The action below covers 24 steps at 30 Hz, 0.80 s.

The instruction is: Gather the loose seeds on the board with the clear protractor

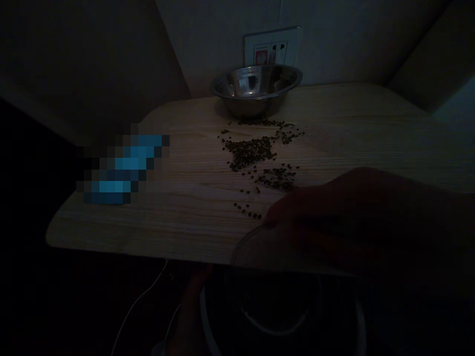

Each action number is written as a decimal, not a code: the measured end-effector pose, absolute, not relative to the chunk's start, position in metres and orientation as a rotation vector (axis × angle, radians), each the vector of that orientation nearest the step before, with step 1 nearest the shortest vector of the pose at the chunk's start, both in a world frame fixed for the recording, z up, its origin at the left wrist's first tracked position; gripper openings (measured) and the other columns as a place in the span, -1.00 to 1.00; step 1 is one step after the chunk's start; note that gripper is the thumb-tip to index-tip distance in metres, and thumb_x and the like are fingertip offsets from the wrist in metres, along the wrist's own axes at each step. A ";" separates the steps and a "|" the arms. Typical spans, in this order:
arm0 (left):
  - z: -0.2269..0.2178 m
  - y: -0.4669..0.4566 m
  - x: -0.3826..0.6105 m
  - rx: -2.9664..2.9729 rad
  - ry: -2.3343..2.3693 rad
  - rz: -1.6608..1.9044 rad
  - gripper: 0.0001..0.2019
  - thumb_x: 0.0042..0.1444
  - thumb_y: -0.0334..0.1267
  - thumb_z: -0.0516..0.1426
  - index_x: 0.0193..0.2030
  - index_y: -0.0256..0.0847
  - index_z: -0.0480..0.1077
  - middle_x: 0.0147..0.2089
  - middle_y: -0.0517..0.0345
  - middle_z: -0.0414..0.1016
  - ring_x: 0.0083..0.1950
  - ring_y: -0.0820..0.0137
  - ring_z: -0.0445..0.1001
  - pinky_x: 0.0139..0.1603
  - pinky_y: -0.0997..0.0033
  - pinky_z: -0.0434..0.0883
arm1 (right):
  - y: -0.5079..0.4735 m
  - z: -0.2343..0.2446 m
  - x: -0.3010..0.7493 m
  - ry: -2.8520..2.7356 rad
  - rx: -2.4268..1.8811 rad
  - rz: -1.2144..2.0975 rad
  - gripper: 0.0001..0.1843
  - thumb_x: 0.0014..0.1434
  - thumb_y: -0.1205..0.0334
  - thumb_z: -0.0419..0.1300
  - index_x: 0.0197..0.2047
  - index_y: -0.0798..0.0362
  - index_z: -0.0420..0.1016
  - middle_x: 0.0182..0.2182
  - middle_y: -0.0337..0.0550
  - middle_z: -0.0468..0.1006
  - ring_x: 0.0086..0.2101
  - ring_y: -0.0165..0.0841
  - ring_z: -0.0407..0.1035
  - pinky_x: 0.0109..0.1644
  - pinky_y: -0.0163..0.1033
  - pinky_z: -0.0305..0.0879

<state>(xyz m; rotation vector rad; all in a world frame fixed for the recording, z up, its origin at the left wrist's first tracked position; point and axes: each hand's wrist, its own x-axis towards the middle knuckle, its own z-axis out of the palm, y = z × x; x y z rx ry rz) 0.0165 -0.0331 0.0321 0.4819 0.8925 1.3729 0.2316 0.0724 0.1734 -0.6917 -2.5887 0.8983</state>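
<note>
The right hand [319, 212] reaches in with its fingertips at the rim of a clear, colourless round container [272, 296]; it is so dark in here that I cannot tell whether they pinch that rim or only lie along it. The left hand [193, 306] is a dim shape below the table edge, its hold hidden from me. The largest thing is the pale wooden table [178, 217] with rounded corners. Near its back stands a shiny, wide-rimmed stainless-steel bowl [256, 106], partly covering a pale rectangular wall socket plate [272, 42]; off to the left lies a bright blue thing [129, 160], blurred into blocks. Smallest are the dark brown, bean-like seeds [250, 151], scattered loose on the wood. The container shows across the table's near edge, so a weak hold could let it tip or drop, and a careless brush of the palm in this gloom could knock seeds to the floor. The main heap lies beyond the right fingertips and apart from them; one small cluster sits just beside the knuckles, and a short row just beside the fingertips.
</note>
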 end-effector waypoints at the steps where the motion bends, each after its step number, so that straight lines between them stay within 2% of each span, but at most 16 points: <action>1: 0.031 -0.033 0.016 0.489 0.897 1.377 -0.74 0.18 -0.15 0.09 -0.12 -0.30 0.41 -0.08 -0.01 0.44 -0.09 0.28 0.44 -0.07 0.15 0.39 | 0.074 0.174 0.232 -2.590 -0.724 0.846 -0.76 0.23 0.26 0.01 -0.08 -0.05 0.43 -0.38 -0.44 0.53 -0.50 -0.69 0.33 -0.47 -0.58 0.23; 6: 0.026 -0.034 0.017 0.518 0.906 1.405 -0.76 0.17 -0.16 0.10 -0.16 -0.30 0.42 -0.08 -0.01 0.45 -0.09 0.28 0.44 -0.06 0.14 0.39 | 0.086 0.173 0.235 -2.479 -1.087 0.593 -0.66 0.21 0.04 -0.03 -0.06 -0.06 0.43 -0.19 -0.29 0.53 -0.24 -0.42 0.42 -0.35 -0.34 0.28; 8: 0.027 -0.035 0.018 0.523 0.905 1.415 -0.79 0.17 -0.18 0.10 -0.19 -0.29 0.42 -0.09 0.01 0.45 -0.09 0.29 0.44 -0.06 0.16 0.39 | 0.091 0.171 0.236 -2.456 -1.156 0.587 -0.63 0.18 -0.01 -0.03 -0.07 -0.07 0.44 -0.20 -0.27 0.53 -0.27 -0.38 0.42 -0.36 -0.30 0.27; 14: 0.030 -0.037 0.018 0.514 0.892 1.426 -0.81 0.17 -0.21 0.10 -0.22 -0.31 0.41 -0.12 0.02 0.44 -0.11 0.30 0.43 -0.09 0.18 0.40 | 0.094 0.173 0.235 -2.535 -1.146 0.638 -0.65 0.16 0.01 -0.05 -0.14 -0.08 0.47 -0.35 -0.29 0.52 -0.44 -0.45 0.36 -0.42 -0.31 0.20; 18: 0.031 -0.037 0.019 0.518 0.878 1.399 -0.79 0.16 -0.19 0.10 -0.17 -0.29 0.41 -0.06 -0.02 0.42 -0.07 0.28 0.42 -0.07 0.14 0.38 | 0.093 0.176 0.235 -2.558 -1.139 0.669 -0.61 0.18 -0.02 -0.09 -0.14 -0.05 0.45 -0.30 -0.25 0.51 -0.37 -0.41 0.37 -0.38 -0.28 0.20; 24: 0.032 -0.034 0.021 0.538 0.876 1.409 -0.80 0.16 -0.19 0.10 -0.20 -0.29 0.40 -0.06 0.00 0.41 -0.08 0.27 0.41 -0.07 0.16 0.38 | 0.090 0.174 0.234 -2.580 -1.115 0.658 -0.63 0.20 0.03 -0.07 -0.09 -0.03 0.43 -0.30 -0.25 0.51 -0.41 -0.44 0.35 -0.40 -0.29 0.19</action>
